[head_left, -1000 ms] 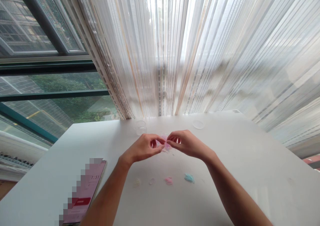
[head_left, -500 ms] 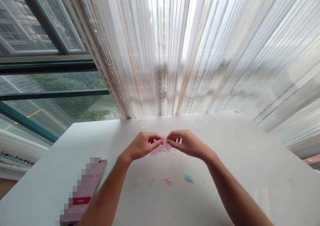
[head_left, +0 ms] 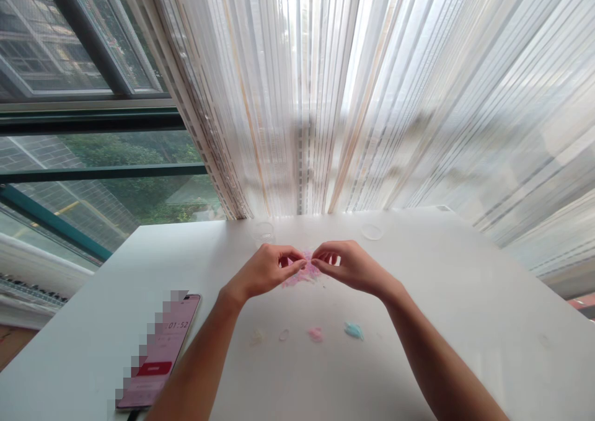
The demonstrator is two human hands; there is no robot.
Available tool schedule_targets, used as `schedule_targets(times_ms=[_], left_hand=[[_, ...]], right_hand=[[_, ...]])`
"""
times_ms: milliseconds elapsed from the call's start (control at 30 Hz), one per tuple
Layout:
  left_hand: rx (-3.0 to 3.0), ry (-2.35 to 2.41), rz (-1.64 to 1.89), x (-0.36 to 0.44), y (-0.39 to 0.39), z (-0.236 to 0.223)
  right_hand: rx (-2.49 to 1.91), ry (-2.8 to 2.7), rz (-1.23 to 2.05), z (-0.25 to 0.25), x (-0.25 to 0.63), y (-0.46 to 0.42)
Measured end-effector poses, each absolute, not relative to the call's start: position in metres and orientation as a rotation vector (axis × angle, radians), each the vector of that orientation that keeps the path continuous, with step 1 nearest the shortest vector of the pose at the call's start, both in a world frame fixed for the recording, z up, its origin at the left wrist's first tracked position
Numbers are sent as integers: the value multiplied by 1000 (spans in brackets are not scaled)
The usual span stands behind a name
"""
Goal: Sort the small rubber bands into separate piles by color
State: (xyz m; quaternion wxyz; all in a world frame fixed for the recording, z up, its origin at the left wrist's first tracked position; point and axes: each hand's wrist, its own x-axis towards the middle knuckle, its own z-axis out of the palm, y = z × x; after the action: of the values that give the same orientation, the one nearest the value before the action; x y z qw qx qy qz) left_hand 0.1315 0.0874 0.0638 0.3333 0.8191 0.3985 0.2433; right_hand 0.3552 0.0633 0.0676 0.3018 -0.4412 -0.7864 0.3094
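A pale curtain (head_left: 325, 98) fills the upper middle and right of the frame, with a window (head_left: 93, 120) at upper left. A white table (head_left: 465, 322) spreads across the lower half. On it, at lower left, lies a phone (head_left: 170, 346), partly masked by blocks.

The left hand (head_left: 263, 269) and right hand (head_left: 351, 266) meet near the middle of the frame, their tips just beside each other. Each has thumb and forefinger drawn nearly together, the other fingers curled in; whether either pinches anything cannot be told, as any piece there is too small to see.

Directly beneath and around those tips sits the pink-purple heap (head_left: 309, 275). Its bits look light and easily scattered, so a soft pinch with steady wrists would probably serve best, parting the tips slightly for a clearer view.

Behind the left hand stands a clear cup (head_left: 264, 230); farther right lies a clear lid (head_left: 372, 231). At lower centre, well apart from the heap, are a blue pile (head_left: 354, 330), a pink pile (head_left: 315, 334), a pale pile (head_left: 258, 337) and a ring (head_left: 283, 335); both hands should preferably pass clear of these.
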Motion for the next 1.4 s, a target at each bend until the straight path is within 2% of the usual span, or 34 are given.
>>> schedule_targets(times_ms=[333, 1400], left_hand=[[2137, 997, 753, 135, 86, 65], [2164, 1070, 829, 119, 84, 79]], right_hand=[[-1170, -2054, 818, 71, 358, 63], [-1167, -2066, 809, 71, 354, 59]])
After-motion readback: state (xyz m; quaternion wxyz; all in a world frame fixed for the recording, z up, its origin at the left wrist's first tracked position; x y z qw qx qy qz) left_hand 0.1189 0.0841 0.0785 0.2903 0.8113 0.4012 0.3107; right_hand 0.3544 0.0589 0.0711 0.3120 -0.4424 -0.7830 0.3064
